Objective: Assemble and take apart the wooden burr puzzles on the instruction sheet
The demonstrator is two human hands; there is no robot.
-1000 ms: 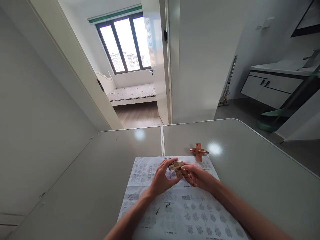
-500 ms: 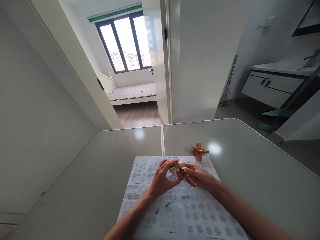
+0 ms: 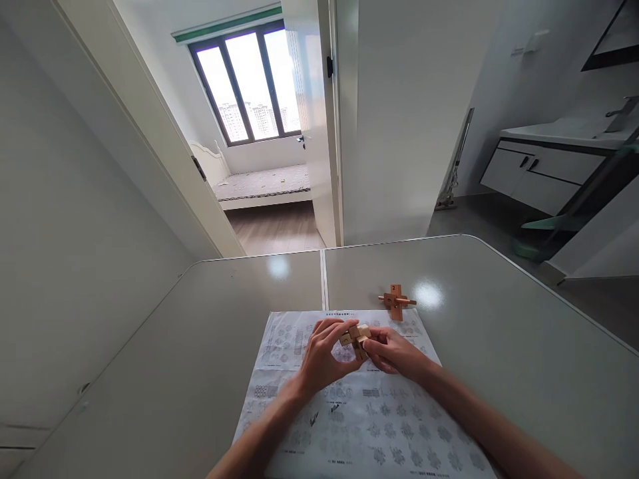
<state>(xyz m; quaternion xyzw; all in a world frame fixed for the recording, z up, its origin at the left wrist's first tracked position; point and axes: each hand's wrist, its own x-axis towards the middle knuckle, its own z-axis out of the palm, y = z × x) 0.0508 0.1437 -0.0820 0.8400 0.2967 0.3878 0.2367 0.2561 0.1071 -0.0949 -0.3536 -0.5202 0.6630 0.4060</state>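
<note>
Between my two hands is a wooden burr puzzle [image 3: 355, 336] made of interlocking light and darker brown blocks, held above a printed sheet. My left hand [image 3: 322, 352] grips it from the left, thumb below and index finger over the top. From the right, my right hand [image 3: 394, 349] closes thumb and fingers on a pale block of it; part of that block is hidden behind the fingers. Under both hands lies the white instruction sheet [image 3: 289, 446], covered in small grey diagrams. A reddish-brown wooden cross-shaped puzzle [image 3: 396, 303] with a rod through it rests just past the sheet's far edge.
The grey table [image 3: 200, 372] has a pale seam [image 3: 323, 279] running away from me and rounded far corners. Beyond it are an open door [image 3: 312, 126], a bed [image 3: 269, 183] and a white sink cabinet [image 3: 542, 169]. A wall rises on the left.
My right thumb and fingers have shifted slightly left against the pale block of the puzzle. My left hand keeps nearly the same hold.
</note>
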